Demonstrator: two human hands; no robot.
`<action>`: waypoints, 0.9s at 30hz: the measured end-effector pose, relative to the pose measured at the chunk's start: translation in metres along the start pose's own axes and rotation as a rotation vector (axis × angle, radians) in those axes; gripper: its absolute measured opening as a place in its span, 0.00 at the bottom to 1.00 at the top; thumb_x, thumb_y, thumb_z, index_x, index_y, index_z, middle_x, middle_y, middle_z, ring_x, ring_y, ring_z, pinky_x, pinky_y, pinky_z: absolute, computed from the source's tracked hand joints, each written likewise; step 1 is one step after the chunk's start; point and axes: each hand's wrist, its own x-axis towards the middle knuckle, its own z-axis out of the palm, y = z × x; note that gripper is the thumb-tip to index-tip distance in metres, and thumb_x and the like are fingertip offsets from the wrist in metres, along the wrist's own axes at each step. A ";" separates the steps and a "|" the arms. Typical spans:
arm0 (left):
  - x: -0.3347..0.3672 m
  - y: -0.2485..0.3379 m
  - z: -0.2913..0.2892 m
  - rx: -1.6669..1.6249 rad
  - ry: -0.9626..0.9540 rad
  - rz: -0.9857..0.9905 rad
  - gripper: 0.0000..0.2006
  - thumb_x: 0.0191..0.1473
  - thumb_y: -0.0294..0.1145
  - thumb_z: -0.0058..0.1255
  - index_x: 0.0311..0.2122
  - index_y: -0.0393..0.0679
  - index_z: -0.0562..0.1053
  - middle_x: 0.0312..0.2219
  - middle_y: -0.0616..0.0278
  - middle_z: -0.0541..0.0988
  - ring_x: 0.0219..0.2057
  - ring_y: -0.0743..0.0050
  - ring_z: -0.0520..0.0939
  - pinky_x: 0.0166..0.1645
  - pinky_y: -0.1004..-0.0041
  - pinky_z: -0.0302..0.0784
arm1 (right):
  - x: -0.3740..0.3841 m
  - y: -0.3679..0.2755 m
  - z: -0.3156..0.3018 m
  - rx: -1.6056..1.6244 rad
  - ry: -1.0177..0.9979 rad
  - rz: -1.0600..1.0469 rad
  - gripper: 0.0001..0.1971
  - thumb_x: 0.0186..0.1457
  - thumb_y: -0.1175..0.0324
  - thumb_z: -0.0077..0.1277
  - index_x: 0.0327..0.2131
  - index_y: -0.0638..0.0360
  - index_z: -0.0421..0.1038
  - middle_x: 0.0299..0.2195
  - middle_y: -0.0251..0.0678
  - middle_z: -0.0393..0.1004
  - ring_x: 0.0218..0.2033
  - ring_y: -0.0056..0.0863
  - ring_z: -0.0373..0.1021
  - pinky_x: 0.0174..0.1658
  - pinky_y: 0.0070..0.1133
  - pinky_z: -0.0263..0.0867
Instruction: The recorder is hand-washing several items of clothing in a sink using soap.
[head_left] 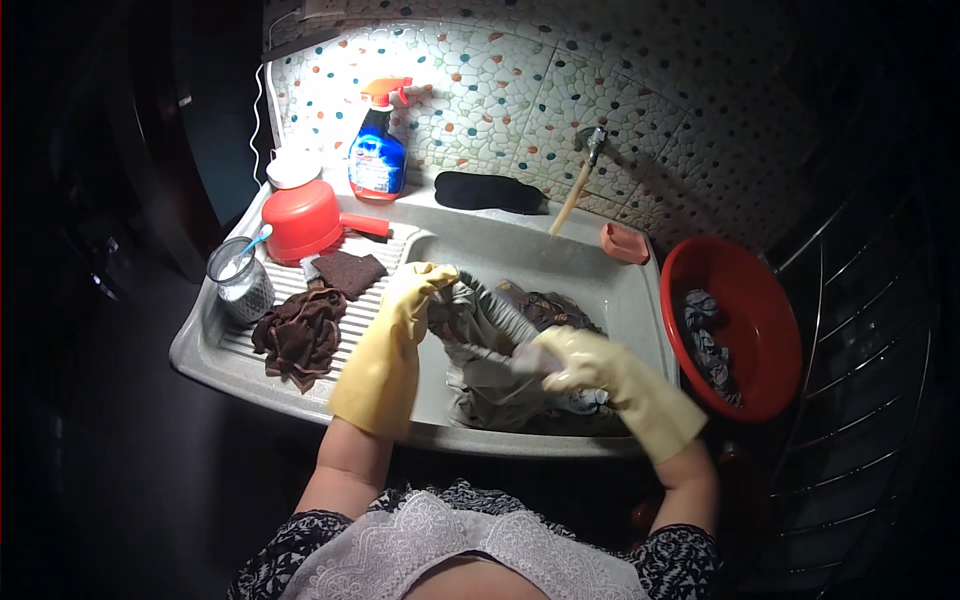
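Note:
My left hand [425,290], in a long yellow rubber glove, grips the upper edge of a wet grey garment [485,375], perhaps trousers, and holds it up over the sink basin. My right hand [580,360], gloved alike, is closed round a small pinkish-grey block [537,358]. Motion blurs this block, and its kind is not clear. It lies against the garment's raised band. Behind the garment, a dark patterned cloth [550,308] rests in the basin. The lower folds of the grey garment spread along the basin's near side.
On the ribbed drainboard [380,300] are a red dipper [302,222], a glass jar [243,285], a brown cloth [302,335] and a brown pad [348,272]. A spray bottle [378,155], black mat [488,193], tap [592,145] and soap dish [625,243] stand behind. Right: a red basin [770,345].

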 end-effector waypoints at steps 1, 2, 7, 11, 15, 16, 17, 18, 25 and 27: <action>-0.013 0.027 0.021 0.001 0.049 -0.111 0.06 0.50 0.32 0.56 0.32 0.42 0.77 0.27 0.65 0.79 0.32 0.76 0.78 0.37 0.73 0.71 | -0.019 -0.007 -0.025 -0.019 0.125 0.035 0.31 0.39 0.65 0.58 0.50 0.65 0.66 0.44 0.50 0.72 0.48 0.42 0.69 0.53 0.30 0.63; -0.026 0.052 0.028 0.003 0.009 -0.170 0.06 0.50 0.32 0.57 0.32 0.42 0.77 0.26 0.64 0.79 0.29 0.75 0.79 0.34 0.74 0.72 | -0.030 -0.019 -0.047 0.160 0.188 0.109 0.30 0.41 0.66 0.58 0.51 0.65 0.65 0.43 0.49 0.72 0.46 0.39 0.70 0.51 0.28 0.65; -0.033 0.045 0.058 0.288 -0.127 -0.380 0.13 0.42 0.28 0.65 0.35 0.44 0.76 0.27 0.60 0.80 0.28 0.70 0.82 0.32 0.69 0.77 | -0.085 0.021 -0.087 0.151 0.604 0.173 0.24 0.44 0.69 0.57 0.48 0.63 0.66 0.36 0.38 0.71 0.40 0.25 0.69 0.42 0.23 0.67; -0.004 -0.062 0.039 1.416 -0.672 -0.452 0.25 0.38 0.33 0.67 0.47 0.55 0.75 0.42 0.62 0.80 0.44 0.60 0.81 0.48 0.69 0.76 | -0.062 0.074 -0.050 0.576 0.501 0.363 0.26 0.47 0.69 0.56 0.50 0.63 0.64 0.33 0.35 0.72 0.26 0.18 0.67 0.29 0.17 0.66; 0.007 -0.086 0.055 1.432 -0.726 -0.696 0.28 0.38 0.36 0.68 0.49 0.54 0.75 0.46 0.62 0.79 0.49 0.61 0.79 0.52 0.68 0.75 | -0.045 0.100 -0.004 0.846 0.458 0.418 0.28 0.49 0.68 0.57 0.53 0.67 0.61 0.29 0.32 0.69 0.20 0.14 0.63 0.21 0.15 0.64; 0.004 -0.079 0.059 1.645 -0.860 -0.414 0.26 0.40 0.33 0.66 0.49 0.55 0.76 0.46 0.65 0.79 0.49 0.64 0.78 0.52 0.69 0.74 | -0.038 0.088 -0.001 0.904 0.420 0.394 0.30 0.49 0.68 0.57 0.54 0.67 0.60 0.30 0.33 0.70 0.20 0.14 0.64 0.21 0.15 0.65; 0.007 -0.087 0.060 1.646 -0.878 -0.410 0.26 0.40 0.33 0.66 0.49 0.55 0.76 0.46 0.65 0.79 0.49 0.64 0.78 0.52 0.69 0.74 | -0.031 0.076 0.000 0.961 0.385 0.371 0.31 0.50 0.67 0.58 0.56 0.68 0.59 0.31 0.34 0.71 0.20 0.14 0.64 0.20 0.15 0.65; 0.013 -0.097 0.055 1.696 -0.807 -0.239 0.21 0.44 0.32 0.62 0.47 0.59 0.77 0.43 0.61 0.80 0.45 0.59 0.80 0.48 0.68 0.77 | -0.018 0.069 0.005 0.913 0.395 0.364 0.35 0.50 0.66 0.58 0.59 0.67 0.56 0.33 0.36 0.72 0.20 0.14 0.66 0.20 0.14 0.66; 0.013 -0.124 0.051 -0.118 -0.165 -0.723 0.11 0.46 0.28 0.53 0.35 0.33 0.76 0.31 0.51 0.79 0.28 0.61 0.79 0.33 0.65 0.75 | 0.065 0.043 0.045 1.036 0.344 0.519 0.32 0.54 0.58 0.55 0.60 0.61 0.59 0.38 0.41 0.73 0.28 0.25 0.70 0.25 0.23 0.65; -0.013 -0.059 0.056 -0.330 -0.069 -0.738 0.10 0.46 0.27 0.53 0.34 0.34 0.76 0.30 0.51 0.79 0.28 0.60 0.79 0.35 0.64 0.76 | 0.087 0.010 0.037 0.713 0.384 0.626 0.30 0.56 0.54 0.51 0.57 0.63 0.62 0.43 0.46 0.74 0.42 0.36 0.73 0.41 0.29 0.68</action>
